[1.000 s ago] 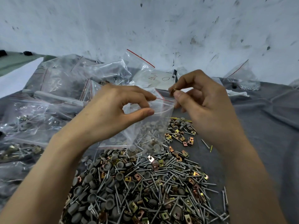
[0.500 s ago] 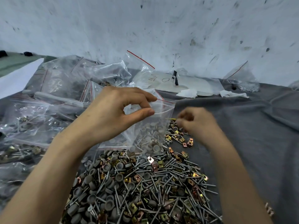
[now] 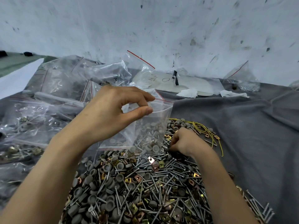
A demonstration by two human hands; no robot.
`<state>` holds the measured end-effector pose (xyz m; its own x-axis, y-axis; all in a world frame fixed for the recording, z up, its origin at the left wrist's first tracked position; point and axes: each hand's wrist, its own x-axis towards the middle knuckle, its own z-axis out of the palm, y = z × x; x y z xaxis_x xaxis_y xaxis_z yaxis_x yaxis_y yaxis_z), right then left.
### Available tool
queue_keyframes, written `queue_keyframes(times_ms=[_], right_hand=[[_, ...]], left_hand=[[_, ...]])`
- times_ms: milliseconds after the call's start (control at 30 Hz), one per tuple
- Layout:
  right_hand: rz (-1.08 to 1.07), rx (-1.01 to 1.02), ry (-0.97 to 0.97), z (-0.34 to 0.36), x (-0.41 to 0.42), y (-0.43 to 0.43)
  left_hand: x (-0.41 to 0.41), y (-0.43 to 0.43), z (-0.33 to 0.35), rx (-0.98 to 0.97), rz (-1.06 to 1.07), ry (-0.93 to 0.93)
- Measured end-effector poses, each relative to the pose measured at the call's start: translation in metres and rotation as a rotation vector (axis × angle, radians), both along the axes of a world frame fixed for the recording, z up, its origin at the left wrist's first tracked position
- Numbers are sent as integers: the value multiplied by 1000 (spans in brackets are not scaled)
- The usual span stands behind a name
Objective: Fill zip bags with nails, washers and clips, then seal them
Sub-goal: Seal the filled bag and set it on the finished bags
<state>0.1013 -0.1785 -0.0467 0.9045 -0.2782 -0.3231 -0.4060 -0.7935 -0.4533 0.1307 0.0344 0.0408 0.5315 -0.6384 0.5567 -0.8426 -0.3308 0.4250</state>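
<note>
Near the middle of the surface, which was draped in grey cloth, a person's left hand held up a clear zip bag. The thumb and forefinger pinched one side of its top edge, and the other fingers curved loosely above. The bag's mouth, edged with a red line, stood open. Its bottom rested on a large loose pile that spread toward the near edge. Inside the bag lay a small heap of grey round washers and a few silver nails.

The pile mixed long silver nails, grey cup-shaped washers, and brass and copper coloured clips. The right hand was down in the pile just right of the bag, knuckles up and fingers curled under. Whether they held anything could not be told.

A tangle of thin yellow wire lay at the pile's far right side. Along the left edge sat a heap of clear filled bags, some showing nails and clips inside. By the far right corner, against the scuffed white wall, another clear bag held small metal pieces too tiny to name.
</note>
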Motion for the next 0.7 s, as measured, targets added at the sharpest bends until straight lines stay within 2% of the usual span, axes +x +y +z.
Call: queue_keyframes(times_ms=[233,333,500,600,700], right_hand=[[70,18,-20,5,-3,-1],[39,77,-130,8,-3,-8],[-2,378,-427,30,-11,-20],[63,544,-609,41,-17,-22],[138,728,-694,48,-20,-19]], left_hand=[[0,-1,-1,6,-3,-4],[-1,-1,0,5,1,2],[-2,-2,1,12,6,21],[-3,-2,2,13,8,37],[-4,-3,2,18,6,39]])
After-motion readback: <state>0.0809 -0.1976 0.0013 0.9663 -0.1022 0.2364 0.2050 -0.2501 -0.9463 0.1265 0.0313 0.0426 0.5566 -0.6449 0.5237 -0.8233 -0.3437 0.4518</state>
